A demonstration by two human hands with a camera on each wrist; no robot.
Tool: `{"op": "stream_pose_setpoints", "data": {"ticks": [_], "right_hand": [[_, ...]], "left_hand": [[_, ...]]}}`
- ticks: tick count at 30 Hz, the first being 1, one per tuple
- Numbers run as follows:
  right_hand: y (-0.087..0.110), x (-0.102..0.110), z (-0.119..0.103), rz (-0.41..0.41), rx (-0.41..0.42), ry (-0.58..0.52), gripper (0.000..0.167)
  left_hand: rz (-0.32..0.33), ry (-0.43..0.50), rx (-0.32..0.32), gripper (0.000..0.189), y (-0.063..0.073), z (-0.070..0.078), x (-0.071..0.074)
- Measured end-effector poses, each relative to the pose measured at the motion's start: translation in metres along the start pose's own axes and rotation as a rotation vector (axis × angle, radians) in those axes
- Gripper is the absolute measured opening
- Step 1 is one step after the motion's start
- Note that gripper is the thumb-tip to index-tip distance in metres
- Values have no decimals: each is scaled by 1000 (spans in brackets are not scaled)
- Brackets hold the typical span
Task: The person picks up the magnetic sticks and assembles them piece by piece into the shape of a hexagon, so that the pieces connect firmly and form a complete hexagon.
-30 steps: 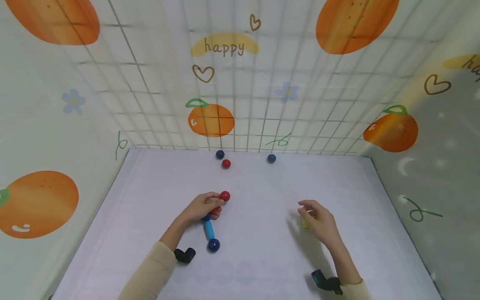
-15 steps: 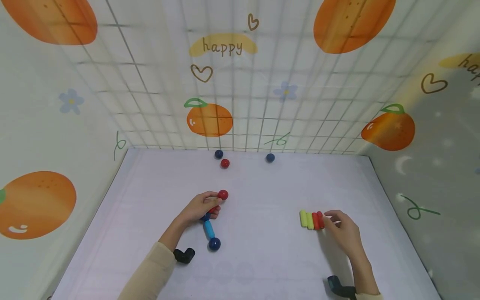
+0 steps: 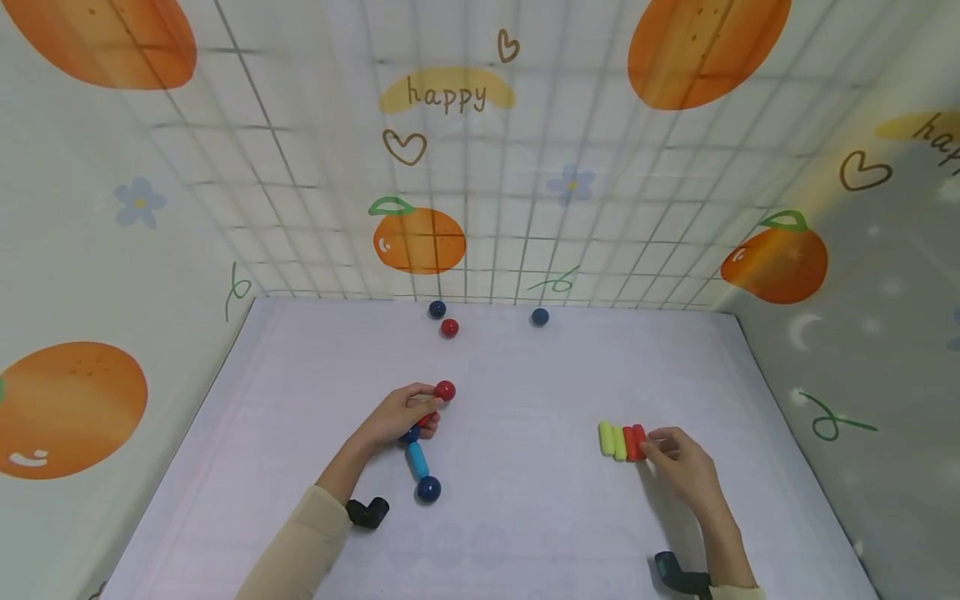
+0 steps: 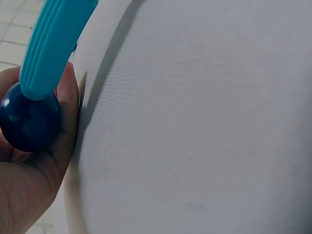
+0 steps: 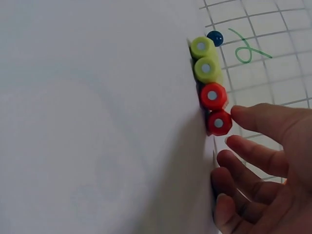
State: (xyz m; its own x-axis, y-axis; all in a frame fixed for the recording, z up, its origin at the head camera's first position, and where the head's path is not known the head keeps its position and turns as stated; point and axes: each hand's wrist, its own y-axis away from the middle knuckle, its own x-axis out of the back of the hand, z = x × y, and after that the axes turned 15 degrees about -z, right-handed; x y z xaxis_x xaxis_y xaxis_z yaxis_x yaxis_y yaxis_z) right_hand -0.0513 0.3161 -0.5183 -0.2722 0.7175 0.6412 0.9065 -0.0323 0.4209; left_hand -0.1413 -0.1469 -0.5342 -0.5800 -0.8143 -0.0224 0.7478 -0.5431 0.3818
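My left hand (image 3: 401,417) grips a chain of magnetic balls and rods by its red rod (image 3: 425,419). A red ball (image 3: 445,391) sticks out past the fingertips. Below the hand come a dark blue ball (image 4: 30,119), a light blue rod (image 4: 56,48) and another dark blue ball (image 3: 428,489) at the near end. My right hand (image 3: 684,467) is beside a row of rods, its thumb tip right at the outermost red rod (image 5: 219,123) and the other fingers loosely bent. Next to that rod lie a second red rod (image 5: 213,96) and two yellow-green rods (image 5: 206,69).
At the back of the white table (image 3: 517,517) lie a dark blue ball (image 3: 437,309), a red ball (image 3: 449,328) and, farther right, another dark blue ball (image 3: 540,317). A curtain (image 3: 495,167) with printed oranges stands behind and at the sides.
My right hand has moved right from over the rods to their right end, uncovering the row, and has held nearly still for the last half second. My left hand keeps holding the chain.
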Motion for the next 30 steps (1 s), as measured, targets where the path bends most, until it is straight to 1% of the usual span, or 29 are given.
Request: {"op": "stream_pose_setpoints", "data": {"ticks": [5, 9, 17, 19, 24, 30], "right_hand": [[-1, -1, 0, -1, -5, 17, 43], [-2, -1, 1, 9, -21, 21, 38], [-3, 0, 0, 39, 7, 79, 34], [-3, 0, -1, 47, 4, 94, 33], [-2, 1, -1, 65, -17, 113, 35], [-2, 2, 3, 49, 8, 153, 37]], "left_hand": [[3, -4, -2, 47, 0, -1, 0], [5, -5, 5, 46, 0, -1, 0], [1, -7, 2, 47, 1, 0, 0], [-3, -6, -2, 47, 1, 0, 0], [-10, 0, 0, 47, 1, 1, 0], [-9, 12, 5, 48, 2, 1, 1]]}}
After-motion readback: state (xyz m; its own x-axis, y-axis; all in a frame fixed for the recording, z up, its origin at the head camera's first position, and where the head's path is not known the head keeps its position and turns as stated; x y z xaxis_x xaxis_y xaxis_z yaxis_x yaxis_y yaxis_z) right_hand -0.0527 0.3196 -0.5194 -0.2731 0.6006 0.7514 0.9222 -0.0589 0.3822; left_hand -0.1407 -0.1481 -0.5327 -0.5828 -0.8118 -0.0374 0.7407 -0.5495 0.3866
